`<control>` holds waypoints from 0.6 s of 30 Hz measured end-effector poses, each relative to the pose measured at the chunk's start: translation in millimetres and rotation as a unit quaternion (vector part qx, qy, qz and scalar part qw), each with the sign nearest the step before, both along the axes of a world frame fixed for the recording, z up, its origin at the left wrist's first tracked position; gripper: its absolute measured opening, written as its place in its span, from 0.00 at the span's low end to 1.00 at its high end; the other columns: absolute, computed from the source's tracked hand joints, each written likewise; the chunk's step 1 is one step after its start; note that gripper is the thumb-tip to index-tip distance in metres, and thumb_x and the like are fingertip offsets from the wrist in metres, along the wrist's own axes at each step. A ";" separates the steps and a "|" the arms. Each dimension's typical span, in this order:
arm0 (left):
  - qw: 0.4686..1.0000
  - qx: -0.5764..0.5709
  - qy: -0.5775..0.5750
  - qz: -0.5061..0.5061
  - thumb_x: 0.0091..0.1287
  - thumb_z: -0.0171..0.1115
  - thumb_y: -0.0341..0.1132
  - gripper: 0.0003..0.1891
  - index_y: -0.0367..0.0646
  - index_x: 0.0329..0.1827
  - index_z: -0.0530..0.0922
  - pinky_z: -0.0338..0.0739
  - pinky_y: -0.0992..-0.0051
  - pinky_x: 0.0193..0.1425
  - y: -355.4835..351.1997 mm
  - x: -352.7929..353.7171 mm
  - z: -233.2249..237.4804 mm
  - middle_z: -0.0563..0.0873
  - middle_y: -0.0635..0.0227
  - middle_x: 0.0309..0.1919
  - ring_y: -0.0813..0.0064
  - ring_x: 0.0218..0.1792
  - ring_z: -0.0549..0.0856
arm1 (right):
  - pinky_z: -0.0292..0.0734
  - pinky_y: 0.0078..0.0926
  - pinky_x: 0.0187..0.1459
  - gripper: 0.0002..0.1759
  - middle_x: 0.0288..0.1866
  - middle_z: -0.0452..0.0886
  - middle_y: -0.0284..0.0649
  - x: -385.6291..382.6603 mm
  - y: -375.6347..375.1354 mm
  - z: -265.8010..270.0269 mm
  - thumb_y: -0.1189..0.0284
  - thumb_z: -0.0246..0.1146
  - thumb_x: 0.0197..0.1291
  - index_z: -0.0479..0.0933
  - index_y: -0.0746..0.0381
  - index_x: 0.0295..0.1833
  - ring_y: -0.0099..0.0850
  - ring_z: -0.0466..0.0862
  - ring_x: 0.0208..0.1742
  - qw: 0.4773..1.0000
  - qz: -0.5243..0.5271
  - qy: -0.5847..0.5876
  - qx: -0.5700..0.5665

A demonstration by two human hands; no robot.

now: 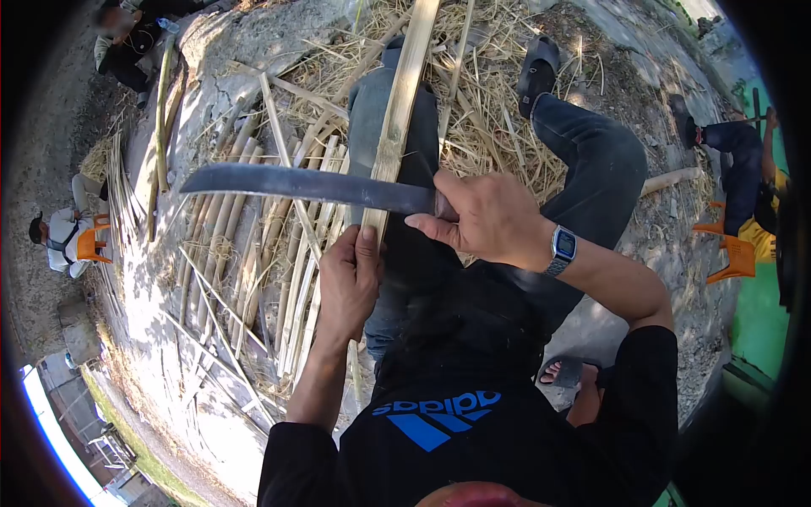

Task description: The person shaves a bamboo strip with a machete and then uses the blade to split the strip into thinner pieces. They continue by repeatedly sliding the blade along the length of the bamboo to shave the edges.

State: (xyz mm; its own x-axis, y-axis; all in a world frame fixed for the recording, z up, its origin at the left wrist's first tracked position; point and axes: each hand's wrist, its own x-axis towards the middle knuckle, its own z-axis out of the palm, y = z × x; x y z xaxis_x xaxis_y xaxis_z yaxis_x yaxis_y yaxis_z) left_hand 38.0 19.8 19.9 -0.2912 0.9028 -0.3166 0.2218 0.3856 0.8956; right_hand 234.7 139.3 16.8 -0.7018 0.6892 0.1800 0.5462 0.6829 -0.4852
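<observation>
My right hand (494,218) is closed around the handle of a machete (308,186), whose long dark blade points left. The blade lies across a split bamboo strip (399,114) that runs away from me over my left thigh. My left hand (348,283) grips the near end of this strip, thumb on top, just below the blade. Most of the machete's handle is hidden inside my right fist. A watch (563,245) is on my right wrist.
Several bamboo poles (221,211) lie on the ground at left. Shavings (490,135) cover the ground around my feet. People sit nearby, one on an orange chair (91,240) at left, another by an orange chair (733,258) at right. Another person (127,42) is at upper left.
</observation>
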 end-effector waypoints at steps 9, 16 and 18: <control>0.999 0.024 0.035 0.004 0.86 0.46 0.48 0.24 0.41 0.33 0.75 0.66 0.77 0.20 7.1 -6.6 -1.7 0.74 0.74 0.16 0.83 0.16 0.73 | 0.79 0.40 0.18 0.30 0.17 0.83 0.32 -6.3 27.0 4.3 0.40 0.64 0.67 0.75 0.56 0.29 0.36 0.85 0.18 0.995 -0.044 0.041 0.081; 0.999 -0.037 0.014 -0.009 0.86 0.47 0.48 0.23 0.40 0.34 0.73 0.68 0.79 0.23 -37.2 -6.2 -2.0 0.74 0.74 0.18 0.84 0.19 0.74 | 0.80 0.39 0.24 0.32 0.20 0.83 0.43 32.1 123.2 21.6 0.44 0.67 0.67 0.77 0.65 0.32 0.40 0.87 0.22 0.977 -0.167 -0.011 0.134; 0.999 -0.040 -0.006 -0.005 0.86 0.47 0.48 0.24 0.40 0.33 0.73 0.67 0.79 0.23 -40.5 -8.0 -8.9 0.74 0.74 0.18 0.84 0.18 0.74 | 0.81 0.39 0.27 0.30 0.22 0.84 0.44 36.7 114.0 30.2 0.45 0.68 0.67 0.78 0.65 0.32 0.41 0.87 0.24 0.985 -0.150 0.008 0.086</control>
